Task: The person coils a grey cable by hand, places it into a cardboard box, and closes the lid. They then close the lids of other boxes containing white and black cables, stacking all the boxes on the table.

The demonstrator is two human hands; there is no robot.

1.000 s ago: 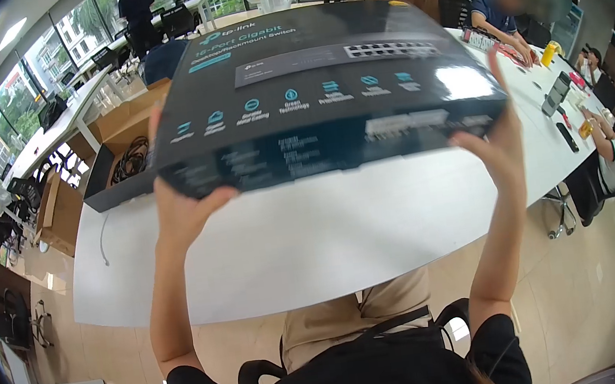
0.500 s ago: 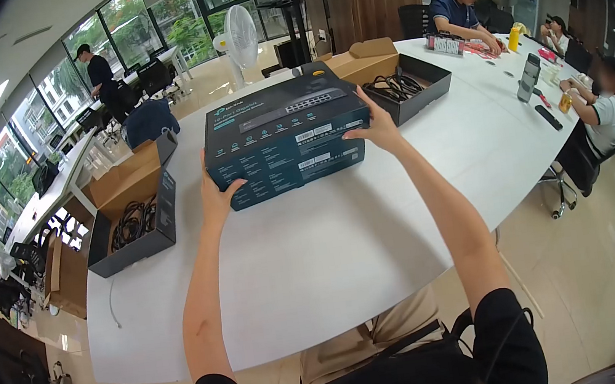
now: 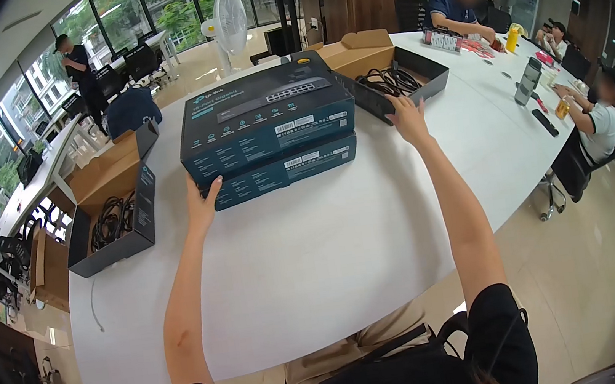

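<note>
Two dark TP-Link network switch boxes are stacked on the white table, the upper box (image 3: 264, 117) resting on the lower box (image 3: 286, 170). My left hand (image 3: 204, 202) grips the stack's left front corner, its thumb on the lower box's front and its other fingers partly hidden along the side. To the right is an open box (image 3: 424, 87) with coiled black cables (image 3: 391, 82) inside. My right hand (image 3: 410, 119) is at this open box's near wall, fingers stretched upward and apart; whether it bears on the wall is hard to tell.
Another open box (image 3: 143, 212) with black cables stands on the left of the table (image 3: 294, 270). A thin grey cable (image 3: 96, 306) lies near the left edge. Farther right are a bottle (image 3: 529, 80), a black remote-like object (image 3: 545, 122) and seated people. A white fan (image 3: 229, 23) stands behind.
My right hand has left the right side of the stacked boxes and moved right to the open cable box. My left hand stays on the stack. The view has shifted slightly.
</note>
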